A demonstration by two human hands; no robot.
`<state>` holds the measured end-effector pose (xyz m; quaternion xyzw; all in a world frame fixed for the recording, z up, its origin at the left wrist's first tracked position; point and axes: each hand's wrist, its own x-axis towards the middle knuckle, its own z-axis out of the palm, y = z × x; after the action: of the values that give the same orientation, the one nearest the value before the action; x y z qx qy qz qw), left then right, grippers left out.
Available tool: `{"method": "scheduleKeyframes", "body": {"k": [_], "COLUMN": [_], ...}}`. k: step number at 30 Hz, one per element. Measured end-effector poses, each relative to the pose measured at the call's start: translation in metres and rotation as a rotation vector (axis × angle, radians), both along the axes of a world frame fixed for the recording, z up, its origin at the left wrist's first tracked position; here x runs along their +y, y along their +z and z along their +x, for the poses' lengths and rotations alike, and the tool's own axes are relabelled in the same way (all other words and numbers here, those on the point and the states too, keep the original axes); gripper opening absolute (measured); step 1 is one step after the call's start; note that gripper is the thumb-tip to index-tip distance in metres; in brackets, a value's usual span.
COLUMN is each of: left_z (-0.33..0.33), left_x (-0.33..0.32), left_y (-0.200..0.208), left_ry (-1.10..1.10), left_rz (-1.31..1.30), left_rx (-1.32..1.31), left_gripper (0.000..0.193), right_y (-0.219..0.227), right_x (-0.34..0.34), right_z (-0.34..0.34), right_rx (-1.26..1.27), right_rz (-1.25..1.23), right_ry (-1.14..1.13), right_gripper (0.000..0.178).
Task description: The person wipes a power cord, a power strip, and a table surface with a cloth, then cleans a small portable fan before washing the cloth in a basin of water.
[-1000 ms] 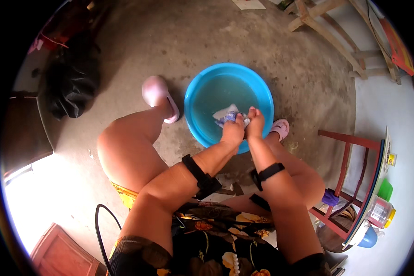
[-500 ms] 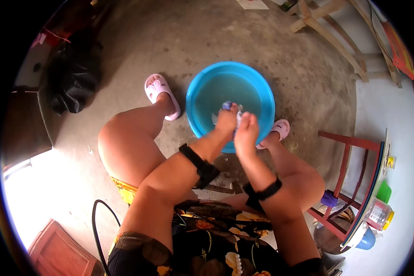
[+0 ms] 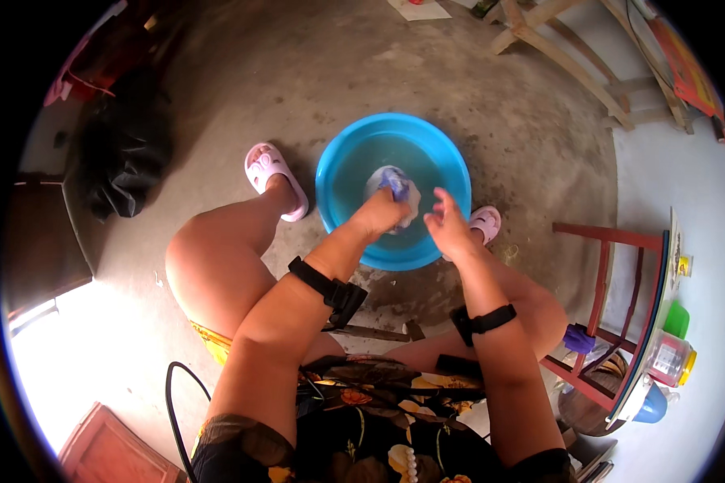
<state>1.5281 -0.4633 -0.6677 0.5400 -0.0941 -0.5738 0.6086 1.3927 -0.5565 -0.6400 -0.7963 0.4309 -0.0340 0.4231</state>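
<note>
A round blue basin (image 3: 328, 165) of cloudy water stands on the floor between my feet. My left hand (image 3: 385, 211) is closed on a wet white and purple cloth (image 3: 395, 181), held bunched over the water near the basin's middle. Part of the cloth is hidden behind that hand. My right hand (image 3: 449, 224) hovers at the basin's right rim, apart from the cloth, its fingers spread and holding nothing. Black straps circle both of my forearms.
My feet in pink slippers (image 3: 275, 179) flank the basin. A red-framed stand (image 3: 600, 294) with jars is at the right, wooden trestle legs (image 3: 568, 60) at the upper right. A black plastic bag (image 3: 125, 153) lies at the left. Wet patches mark the concrete floor.
Both hands were together on the bunched cloth. My right hand has let go and moved right, its fingers opening. The cloth, in my left hand, now hangs more spread out.
</note>
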Motion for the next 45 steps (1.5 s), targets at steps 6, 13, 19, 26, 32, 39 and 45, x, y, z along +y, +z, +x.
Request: {"method": "scheduleKeyframes", "body": {"k": [6, 13, 19, 26, 32, 39, 45], "left_z": [0.010, 0.014, 0.017, 0.030, 0.036, 0.029, 0.005], "left_x": [0.005, 0.006, 0.002, 0.008, 0.000, -0.001, -0.006], "left_y": [0.058, 0.046, 0.051, 0.035, 0.041, 0.015, 0.032], "left_ry": [-0.453, -0.415, -0.677, -0.276, -0.164, 0.113, 0.191], "left_rz": [0.025, -0.056, 0.121, -0.016, -0.053, 0.085, 0.176], "left_rx": [-0.383, -0.599, -0.582, -0.868, -0.366, -0.930, 0.263], "left_gripper": [0.038, 0.033, 0.037, 0.033, 0.028, 0.029, 0.024], "right_y": [0.016, 0.033, 0.024, 0.040, 0.061, 0.048, 0.039], "right_x": [-0.028, -0.018, -0.032, -0.033, -0.023, -0.029, 0.008], "right_z": [0.017, 0.016, 0.013, 0.011, 0.011, 0.012, 0.032], "right_rx": [-0.181, -0.269, -0.273, -0.352, -0.302, -0.302, -0.581], "right_rz": [0.016, 0.513, 0.464, 0.395, 0.162, 0.342, 0.400], "right_ry": [0.313, 0.167, 0.095, -0.124, 0.064, -0.089, -0.291], "right_gripper": [0.053, 0.032, 0.020, 0.027, 0.024, 0.027, 0.028]}}
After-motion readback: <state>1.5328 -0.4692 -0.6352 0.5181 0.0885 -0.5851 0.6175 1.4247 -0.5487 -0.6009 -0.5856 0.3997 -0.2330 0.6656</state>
